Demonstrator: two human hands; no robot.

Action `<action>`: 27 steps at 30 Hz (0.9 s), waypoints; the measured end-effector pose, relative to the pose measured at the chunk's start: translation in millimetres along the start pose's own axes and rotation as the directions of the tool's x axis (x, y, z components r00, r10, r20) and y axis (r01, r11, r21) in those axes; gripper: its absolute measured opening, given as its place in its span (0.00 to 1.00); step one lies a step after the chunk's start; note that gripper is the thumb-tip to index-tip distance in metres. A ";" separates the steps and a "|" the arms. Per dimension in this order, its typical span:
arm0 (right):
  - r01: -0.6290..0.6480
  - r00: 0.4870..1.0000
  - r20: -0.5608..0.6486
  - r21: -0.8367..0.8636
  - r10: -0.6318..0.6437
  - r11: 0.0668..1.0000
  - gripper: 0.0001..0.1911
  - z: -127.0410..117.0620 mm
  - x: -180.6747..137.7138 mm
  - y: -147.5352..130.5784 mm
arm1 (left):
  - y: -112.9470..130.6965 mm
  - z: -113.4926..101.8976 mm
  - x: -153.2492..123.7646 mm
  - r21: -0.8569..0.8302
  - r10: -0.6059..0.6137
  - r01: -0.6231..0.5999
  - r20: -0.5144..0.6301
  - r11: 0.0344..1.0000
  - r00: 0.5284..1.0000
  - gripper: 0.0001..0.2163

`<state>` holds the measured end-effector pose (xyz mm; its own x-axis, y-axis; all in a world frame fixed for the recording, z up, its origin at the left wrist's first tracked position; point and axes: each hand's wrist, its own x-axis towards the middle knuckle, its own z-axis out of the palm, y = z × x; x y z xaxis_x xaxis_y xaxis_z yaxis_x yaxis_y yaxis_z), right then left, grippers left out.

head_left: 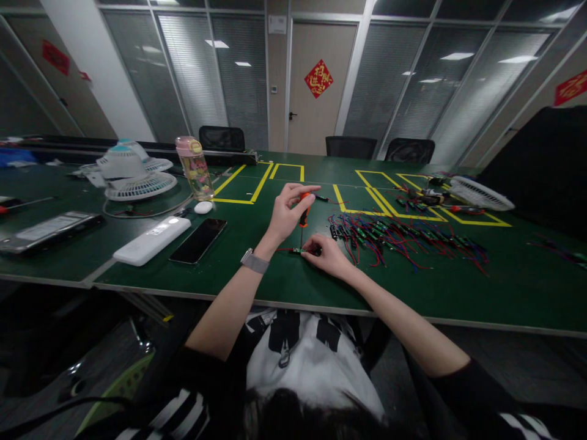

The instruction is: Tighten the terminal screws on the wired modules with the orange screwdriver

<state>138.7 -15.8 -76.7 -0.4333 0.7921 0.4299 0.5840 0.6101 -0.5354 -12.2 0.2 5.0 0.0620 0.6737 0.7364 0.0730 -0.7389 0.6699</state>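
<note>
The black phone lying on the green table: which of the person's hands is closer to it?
Left. The left hand, holding an orange screwdriver, is just right of the black phone. The right hand pins a small wired board farther right.

Screwdriver on small board w/ wires, table's near-centre.
Orange-handled screwdriver stands near-upright, tip down onto small green circuit board lying flat on green table, red wire trailing to 9 o'clock; screwdriver rises at board's 12 o'clock.
</note>
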 end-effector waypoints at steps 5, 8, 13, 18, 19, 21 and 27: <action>0.011 1.000 -0.011 0.009 -0.011 1.000 0.04 1.0 0.0 2.3 | 0.2 2.6 -0.6 -0.193 -0.091 0.114 0.124 0.975 0.988 0.14; 0.009 1.000 -0.008 0.010 -0.009 1.000 0.04 0.9 0.2 2.1 | 0.9 3.3 -1.8 -0.130 -0.081 0.091 0.086 0.987 0.993 0.13; 0.011 1.000 -0.005 0.008 -0.011 1.000 0.03 1.1 0.2 1.8 | -0.7 0.8 -0.3 -0.043 -0.002 0.003 0.020 0.999 1.000 0.10; 0.014 1.000 -0.008 0.008 -0.013 1.000 0.03 0.9 -0.2 2.4 | 0.1 2.7 -0.4 -0.158 -0.082 0.099 0.109 0.982 0.991 0.14; 0.014 1.000 -0.008 0.005 -0.014 1.000 0.03 0.8 -0.3 2.4 | 0.7 2.9 -0.8 -0.147 -0.079 0.093 0.100 0.985 0.992 0.14; 0.013 1.000 -0.007 -0.001 -0.013 1.000 0.03 0.6 -0.5 2.1 | 1.5 2.7 -1.1 -0.086 -0.040 0.044 0.058 0.995 0.998 0.13; -0.003 1.000 -0.008 0.003 0.003 1.000 0.04 0.8 -0.2 1.5 | -0.3 1.0 0.1 -0.097 -0.026 0.033 0.068 0.995 0.997 0.12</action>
<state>139.1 -15.0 -78.2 -0.4259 0.7939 0.4340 0.5832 0.6076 -0.5391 -11.2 0.5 4.9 0.1277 0.6920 0.7105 -0.0220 -0.7142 0.6996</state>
